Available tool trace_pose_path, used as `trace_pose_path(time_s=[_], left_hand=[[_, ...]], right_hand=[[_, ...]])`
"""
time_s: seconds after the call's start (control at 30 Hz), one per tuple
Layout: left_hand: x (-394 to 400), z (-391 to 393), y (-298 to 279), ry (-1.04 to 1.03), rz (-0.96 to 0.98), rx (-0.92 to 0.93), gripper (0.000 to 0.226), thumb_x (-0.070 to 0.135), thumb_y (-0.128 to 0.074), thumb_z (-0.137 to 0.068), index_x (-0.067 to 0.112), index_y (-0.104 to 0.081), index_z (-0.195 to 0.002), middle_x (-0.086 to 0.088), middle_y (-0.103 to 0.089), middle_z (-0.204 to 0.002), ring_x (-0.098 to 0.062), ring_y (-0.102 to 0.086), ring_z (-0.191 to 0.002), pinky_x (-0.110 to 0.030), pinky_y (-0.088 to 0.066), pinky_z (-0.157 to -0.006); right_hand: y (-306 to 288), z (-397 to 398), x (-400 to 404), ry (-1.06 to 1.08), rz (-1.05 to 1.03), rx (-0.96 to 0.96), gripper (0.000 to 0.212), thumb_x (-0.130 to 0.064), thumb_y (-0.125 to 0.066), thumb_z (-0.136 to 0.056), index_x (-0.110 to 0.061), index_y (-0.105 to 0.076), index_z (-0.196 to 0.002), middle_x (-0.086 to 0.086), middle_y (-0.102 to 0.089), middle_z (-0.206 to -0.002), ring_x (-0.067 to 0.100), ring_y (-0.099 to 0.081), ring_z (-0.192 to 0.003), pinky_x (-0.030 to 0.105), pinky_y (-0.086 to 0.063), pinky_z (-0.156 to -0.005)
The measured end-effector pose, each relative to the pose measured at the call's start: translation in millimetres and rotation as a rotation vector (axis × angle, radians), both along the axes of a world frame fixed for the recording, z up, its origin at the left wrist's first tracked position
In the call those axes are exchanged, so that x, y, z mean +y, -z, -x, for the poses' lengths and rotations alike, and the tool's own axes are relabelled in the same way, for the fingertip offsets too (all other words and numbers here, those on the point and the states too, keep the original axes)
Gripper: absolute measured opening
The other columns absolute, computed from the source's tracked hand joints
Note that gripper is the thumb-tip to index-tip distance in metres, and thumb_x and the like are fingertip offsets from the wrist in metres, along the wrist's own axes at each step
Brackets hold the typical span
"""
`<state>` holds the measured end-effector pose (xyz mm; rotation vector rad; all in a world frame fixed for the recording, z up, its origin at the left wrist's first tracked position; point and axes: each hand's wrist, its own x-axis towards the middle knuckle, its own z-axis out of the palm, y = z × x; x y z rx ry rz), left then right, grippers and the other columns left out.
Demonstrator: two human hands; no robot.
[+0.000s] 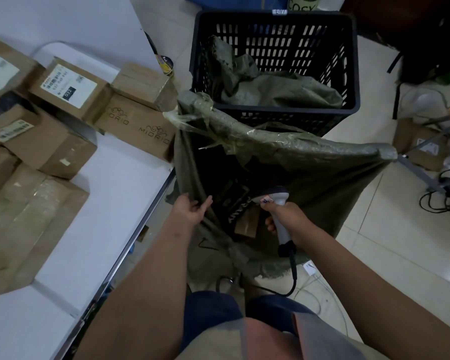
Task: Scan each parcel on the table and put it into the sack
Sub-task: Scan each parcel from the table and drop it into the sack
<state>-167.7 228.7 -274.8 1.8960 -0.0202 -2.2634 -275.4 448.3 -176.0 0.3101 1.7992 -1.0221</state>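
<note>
A large grey-green sack (322,178) hangs open in front of me, with a brown parcel (247,222) lying deep inside it. My left hand (191,207) touches the sack's near left edge with relaxed fingers and holds nothing. My right hand (286,219) grips the handle of a white barcode scanner (273,197) over the sack's mouth, its black cable trailing down. Several brown cardboard parcels lie on the white table (109,203) to the left, among them one with a white label (68,87) and one printed MIORIO (138,128).
A black plastic crate (276,61) with another sack folded in it stands behind the open sack. Right of it are a metal stand (421,175), cables (442,201) and a box (421,146) on the tiled floor. The table's metal edge runs beside my left arm.
</note>
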Motion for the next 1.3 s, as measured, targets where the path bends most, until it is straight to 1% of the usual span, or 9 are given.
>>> trace_pose_path(time_s=[0.17,0.27,0.43,0.53,0.7,0.83,1.03,1.17,1.3], left_hand=[[6.8,-2.8,-7.0,0.091,0.041,0.01,0.052,0.024,-0.041,-0.106,0.001,-0.029,-0.151,-0.016,-0.031,-0.155,-0.053,-0.036,-0.135,-0.049,-0.055,-0.089],[12.9,-9.7,-10.9,0.168,0.085,0.008,0.049,0.019,-0.044,-0.105,0.002,-0.032,-0.149,-0.015,-0.031,-0.155,-0.048,-0.035,-0.137,-0.048,-0.061,-0.061],[25.5,-24.4,-39.8,0.388,0.12,0.049,0.045,0.014,-0.042,-0.106,-0.002,-0.034,-0.147,-0.023,-0.042,-0.144,-0.04,-0.044,-0.132,-0.048,-0.048,-0.1],[16.9,-42.8,-59.5,0.487,0.135,0.1,0.041,0.015,-0.043,-0.106,-0.003,-0.041,-0.143,-0.024,-0.053,-0.127,-0.037,-0.056,-0.11,-0.044,-0.048,-0.095],[-19.4,-82.6,-94.1,0.554,0.232,0.085,0.042,0.016,-0.048,-0.104,0.0,-0.045,-0.142,-0.021,-0.047,-0.143,-0.038,-0.054,-0.122,-0.04,-0.053,-0.086],[-64.3,-134.6,-124.6,0.583,0.352,0.062,0.034,0.015,-0.055,-0.101,0.002,-0.053,-0.132,-0.02,-0.055,-0.133,-0.034,-0.061,-0.105,-0.04,-0.057,-0.086],[-133.5,-228.0,-150.1,0.636,0.605,-0.039,0.027,0.027,-0.055,-0.1,0.013,-0.057,-0.124,-0.008,-0.061,-0.121,-0.03,-0.065,-0.106,-0.037,-0.057,-0.088],[-174.4,-286.5,-159.7,0.569,0.766,-0.096,0.015,0.017,-0.05,-0.101,0.016,-0.062,-0.11,-0.007,-0.061,-0.1,-0.02,-0.061,-0.082,-0.028,-0.051,-0.065],[-212.5,-344.4,-172.0,0.642,1.016,-0.359,0.019,0.012,-0.05,-0.1,0.015,-0.064,-0.112,-0.008,-0.066,-0.103,-0.022,-0.062,-0.092,-0.033,-0.05,-0.083]], right_hand=[[-1.1,-5.4,-4.4,-0.008,-0.013,0.019,0.024,-0.025,-0.064,-0.094,-0.004,-0.061,-0.083,0.01,-0.059,-0.066,0.018,-0.056,-0.053,0.024,-0.045,-0.047],[-3.4,-8.8,-4.5,-0.033,-0.018,0.041,0.026,-0.025,-0.064,-0.094,-0.003,-0.062,-0.08,0.01,-0.059,-0.065,0.019,-0.056,-0.053,0.026,-0.045,-0.05],[-14.0,-10.5,-12.8,-0.044,-0.016,0.054,0.023,-0.026,-0.064,-0.093,-0.004,-0.06,-0.085,0.011,-0.059,-0.066,0.02,-0.056,-0.055,0.028,-0.044,-0.052],[-28.2,-16.5,-33.4,-0.052,0.019,0.07,0.021,-0.025,-0.065,-0.093,-0.004,-0.062,-0.089,0.01,-0.059,-0.064,0.019,-0.055,-0.052,0.028,-0.043,-0.052],[-64.1,-43.8,-92.5,-0.152,0.107,0.074,0.023,-0.028,-0.064,-0.094,-0.005,-0.063,-0.094,0.01,-0.06,-0.069,0.019,-0.056,-0.056,0.028,-0.045,-0.053],[-91.9,-91.6,-159.4,-0.27,0.186,0.15,0.024,-0.031,-0.065,-0.092,-0.008,-0.064,-0.097,0.009,-0.061,-0.069,0.017,-0.058,-0.056,0.026,-0.046,-0.052],[-131.0,-172.6,-256.8,-0.463,0.322,0.158,0.028,-0.034,-0.066,-0.091,-0.008,-0.063,-0.099,0.009,-0.063,-0.067,0.015,-0.057,-0.053,0.024,-0.046,-0.048],[-149.1,-224.4,-316.9,-0.557,0.421,0.14,0.023,-0.028,-0.067,-0.092,-0.005,-0.063,-0.091,0.009,-0.059,-0.06,0.016,-0.053,-0.046,0.023,-0.043,-0.044],[-160.8,-275.3,-365.5,-0.648,0.443,0.129,0.021,-0.028,-0.068,-0.091,-0.009,-0.062,-0.083,0.009,-0.06,-0.059,0.016,-0.054,-0.046,0.023,-0.045,-0.047]])
